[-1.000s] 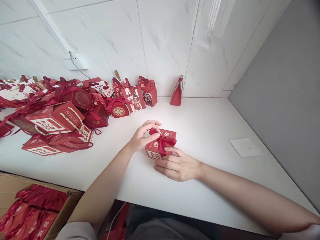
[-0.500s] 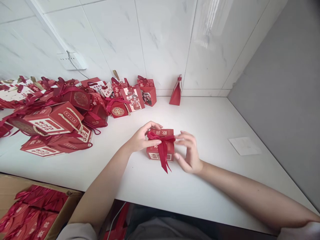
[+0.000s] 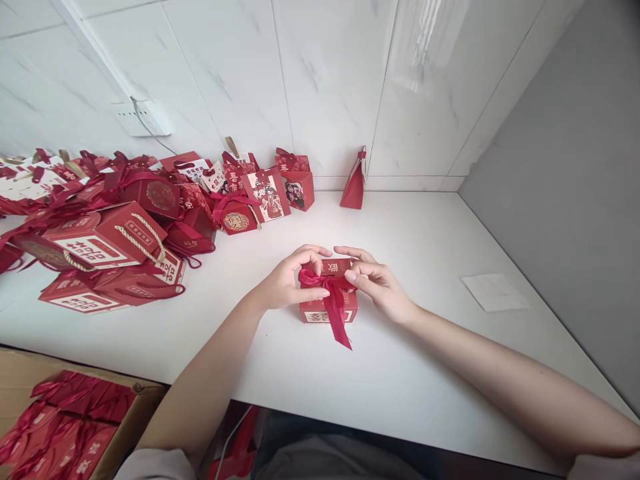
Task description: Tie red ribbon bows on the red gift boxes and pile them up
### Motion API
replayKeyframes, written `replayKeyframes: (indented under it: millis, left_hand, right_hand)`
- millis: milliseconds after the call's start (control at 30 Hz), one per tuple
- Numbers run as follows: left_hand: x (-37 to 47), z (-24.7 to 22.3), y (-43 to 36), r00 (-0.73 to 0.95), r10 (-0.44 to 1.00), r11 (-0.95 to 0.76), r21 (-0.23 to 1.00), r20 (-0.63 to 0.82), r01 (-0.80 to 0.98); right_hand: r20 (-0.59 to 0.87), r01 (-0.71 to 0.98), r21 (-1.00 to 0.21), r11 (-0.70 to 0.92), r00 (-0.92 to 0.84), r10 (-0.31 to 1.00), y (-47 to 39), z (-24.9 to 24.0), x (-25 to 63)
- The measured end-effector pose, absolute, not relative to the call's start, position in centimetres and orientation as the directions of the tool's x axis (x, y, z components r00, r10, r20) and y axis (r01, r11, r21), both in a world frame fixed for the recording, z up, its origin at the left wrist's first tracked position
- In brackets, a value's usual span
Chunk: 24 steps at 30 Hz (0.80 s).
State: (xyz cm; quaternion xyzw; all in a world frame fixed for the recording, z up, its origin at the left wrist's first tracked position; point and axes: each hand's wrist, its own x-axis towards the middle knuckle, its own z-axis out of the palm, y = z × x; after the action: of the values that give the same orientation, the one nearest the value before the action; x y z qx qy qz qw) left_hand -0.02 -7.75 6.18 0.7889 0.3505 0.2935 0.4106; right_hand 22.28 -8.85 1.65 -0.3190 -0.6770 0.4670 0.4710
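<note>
A small red gift box (image 3: 309, 309) with gold lettering and a white label stands on the white table in front of me. Across its top is a dark red ribbon bow (image 3: 336, 312), its tails hanging down the front. My left hand (image 3: 295, 279) curls round the left loop, thumb on the ribbon near the knot. From the right, my right hand (image 3: 381, 285) has its thumb and bent fingers closed on the right loop at the box's top edge. The bow's ends are partly hidden by my fingers.
Finished-looking red gift boxes (image 3: 107, 233) are heaped on the left of the table. A lone red box (image 3: 354, 183) stands by the wall. White paper (image 3: 493, 292) lies at right. A cardboard carton (image 3: 133, 400) of ribboned boxes sits lower left.
My right hand has moved from beside the box up onto its top right, closing on the bow. The box has shifted slightly right and turned a little.
</note>
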Motion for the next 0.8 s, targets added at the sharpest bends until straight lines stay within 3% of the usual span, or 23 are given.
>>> replayKeyframes:
  millis: [367, 600, 800]
  left_hand:
    - [0.3, 6.3, -8.1, 0.559, 0.804, -0.467, 0.795, 0.201, 0.386]
    - [0.6, 5.7, -7.9, 0.607, 0.787, -0.271, 0.946, 0.110, 0.180]
    - [1.0, 4.7, -7.6, 0.577, 0.816, -0.144, 0.982, 0.048, 0.122]
  right_hand:
    - [0.250, -0.113, -0.968, 0.223, -0.406, 0.879, -8.1, 2.3, 22.7]
    - [0.235, -0.133, -0.971, 0.196, -0.424, 0.875, -7.9, 2.2, 22.8]
    - [0.232, -0.157, -0.971, 0.181, -0.423, 0.876, -7.7, 2.0, 23.0]
